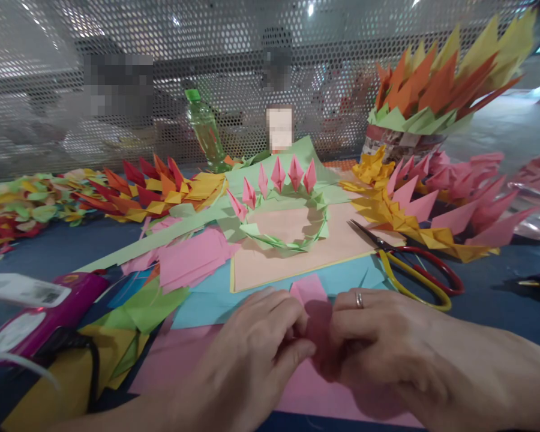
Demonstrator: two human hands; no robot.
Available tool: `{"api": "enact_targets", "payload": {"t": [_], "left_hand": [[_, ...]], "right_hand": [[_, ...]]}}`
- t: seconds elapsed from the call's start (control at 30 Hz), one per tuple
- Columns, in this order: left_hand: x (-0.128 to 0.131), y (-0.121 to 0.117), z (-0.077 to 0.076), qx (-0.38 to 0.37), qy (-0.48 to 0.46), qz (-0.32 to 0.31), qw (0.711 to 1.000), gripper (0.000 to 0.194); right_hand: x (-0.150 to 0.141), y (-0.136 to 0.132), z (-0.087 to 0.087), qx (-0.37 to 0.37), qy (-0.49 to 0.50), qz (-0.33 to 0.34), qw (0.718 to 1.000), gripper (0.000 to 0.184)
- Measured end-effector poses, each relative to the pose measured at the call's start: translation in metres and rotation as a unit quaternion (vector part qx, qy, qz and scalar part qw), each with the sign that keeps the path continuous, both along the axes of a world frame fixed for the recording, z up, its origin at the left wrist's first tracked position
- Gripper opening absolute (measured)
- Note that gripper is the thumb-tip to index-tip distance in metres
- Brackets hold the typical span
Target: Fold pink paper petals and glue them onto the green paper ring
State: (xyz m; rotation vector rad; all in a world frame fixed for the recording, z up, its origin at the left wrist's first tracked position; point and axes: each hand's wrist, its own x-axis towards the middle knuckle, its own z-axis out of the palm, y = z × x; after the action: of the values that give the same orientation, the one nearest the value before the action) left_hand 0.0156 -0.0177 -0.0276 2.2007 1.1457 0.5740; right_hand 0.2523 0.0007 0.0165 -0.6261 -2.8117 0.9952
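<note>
Low in the view, a small pink piece of paper (pixel 312 292) stands between my two hands. My left hand (pixel 270 339) has its thumb and fingers closed on the paper's left side. From the right, my right hand (pixel 382 342), with a ring on one finger, is curled shut on the other side of it. The paper's lower part is partly hidden by the fingers. Under both hands lies a larger pink sheet (pixel 180 354). Just beyond is a ring of folded green paper (pixel 279 245) with several pink points (pixel 296 173) along its far side.
Scissors (pixel 414 288) with red and yellow handles lie right of my hands. Pink slips (pixel 193 255) are stacked left. A purple device (pixel 49 318) with a cord sits at far left. Folded-paper pieces (pixel 414 222), a bottle (pixel 207 132) and a perforated metal screen (pixel 238 66) stand farther back.
</note>
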Motion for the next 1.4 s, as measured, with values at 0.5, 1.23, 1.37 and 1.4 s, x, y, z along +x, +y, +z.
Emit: {"api": "enact_targets", "payload": {"t": [0.5, 1.23, 1.37, 1.4], "left_hand": [[0.0, -0.002, 0.008, 0.138, 0.079, 0.017, 0.987, 0.029], [0.008, -0.006, 0.008, 0.109, 0.05, 0.012, 0.993, 0.028], [0.004, -0.002, 0.012, 0.128, 0.069, 0.017, 0.989, 0.023], [0.002, 0.0, 0.012, 0.129, 0.073, 0.018, 0.989, 0.022]], "right_hand": [[-0.005, -0.002, 0.007, -0.022, -0.005, -0.024, 0.999, 0.022], [-0.004, -0.002, 0.005, -0.012, -0.03, -0.02, 0.999, 0.03], [-0.004, -0.002, 0.007, -0.019, -0.016, -0.021, 0.999, 0.031], [-0.004, -0.003, 0.008, -0.017, -0.017, -0.022, 0.999, 0.032]]}}
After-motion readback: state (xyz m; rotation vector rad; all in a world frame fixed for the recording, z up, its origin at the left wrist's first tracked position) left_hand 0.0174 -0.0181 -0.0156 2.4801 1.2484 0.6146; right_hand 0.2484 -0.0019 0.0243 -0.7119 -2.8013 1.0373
